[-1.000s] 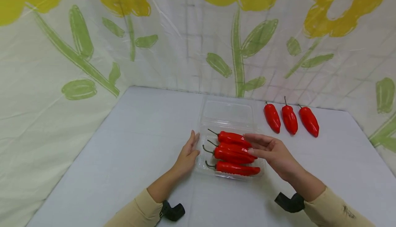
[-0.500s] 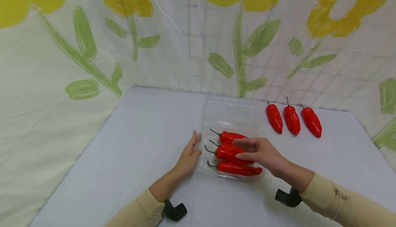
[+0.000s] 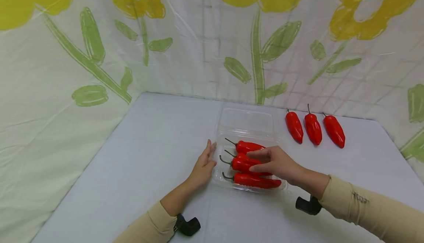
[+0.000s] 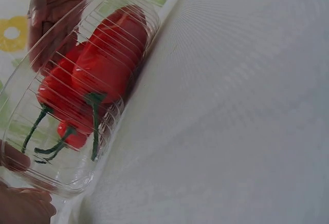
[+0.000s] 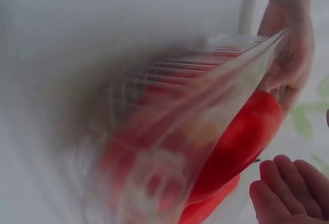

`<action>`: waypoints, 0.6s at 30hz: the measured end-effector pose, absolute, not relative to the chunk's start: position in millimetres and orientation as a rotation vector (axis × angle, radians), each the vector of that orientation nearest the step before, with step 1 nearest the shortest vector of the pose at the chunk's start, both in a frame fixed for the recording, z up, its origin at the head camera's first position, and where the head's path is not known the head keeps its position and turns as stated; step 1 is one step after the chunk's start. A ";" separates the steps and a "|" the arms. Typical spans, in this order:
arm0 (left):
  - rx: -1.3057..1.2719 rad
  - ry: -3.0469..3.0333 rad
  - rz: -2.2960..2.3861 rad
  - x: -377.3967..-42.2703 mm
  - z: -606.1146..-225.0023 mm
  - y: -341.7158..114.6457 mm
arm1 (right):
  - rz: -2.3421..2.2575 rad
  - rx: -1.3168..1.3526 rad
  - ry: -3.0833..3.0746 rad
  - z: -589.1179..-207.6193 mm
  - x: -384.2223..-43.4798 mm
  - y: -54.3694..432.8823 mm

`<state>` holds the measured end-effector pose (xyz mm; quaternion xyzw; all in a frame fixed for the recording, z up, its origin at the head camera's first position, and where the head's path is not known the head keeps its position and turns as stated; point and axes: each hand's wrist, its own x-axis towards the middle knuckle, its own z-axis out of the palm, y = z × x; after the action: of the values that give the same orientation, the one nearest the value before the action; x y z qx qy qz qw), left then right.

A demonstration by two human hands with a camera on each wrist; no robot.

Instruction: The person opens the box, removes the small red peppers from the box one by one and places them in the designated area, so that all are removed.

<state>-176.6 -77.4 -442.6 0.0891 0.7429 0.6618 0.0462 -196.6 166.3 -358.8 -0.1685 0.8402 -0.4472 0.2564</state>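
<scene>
The left hand (image 3: 202, 166) rests straight-fingered against the clear box (image 3: 246, 133) holding four red peppers (image 3: 253, 180). The right hand (image 3: 278, 163) has shifted leftward over the middle ones, grip loosely parted, bringing them within reach; three loose peppers (image 3: 313, 129) lie rightward on the counter (image 3: 165, 129).

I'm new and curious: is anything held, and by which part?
No clear grip: the left hand rests against the left side of the clear box; the right hand is over red peppers, contact unclear.

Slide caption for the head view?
Left hand at the edge of an open clear clamshell, right hand over its four red peppers; three peppers outside.
</scene>
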 end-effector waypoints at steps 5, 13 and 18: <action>0.284 2.258 2.033 -176.2 -442.8 -77.9 | -1.114 -0.543 2.305 -358.4 -199.4 161.0; 0.275 2.257 2.013 -176.5 -442.5 -77.8 | -1.046 -0.537 2.302 -362.7 -204.1 156.0; 0.265 2.262 2.008 -176.5 -442.4 -78.1 | -1.018 -0.523 2.287 -364.6 -209.5 153.5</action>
<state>-176.5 -78.1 -442.4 0.0870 0.7441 0.6603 0.0526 -209.5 153.5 -364.6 -0.1957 0.8565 -0.3813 0.2877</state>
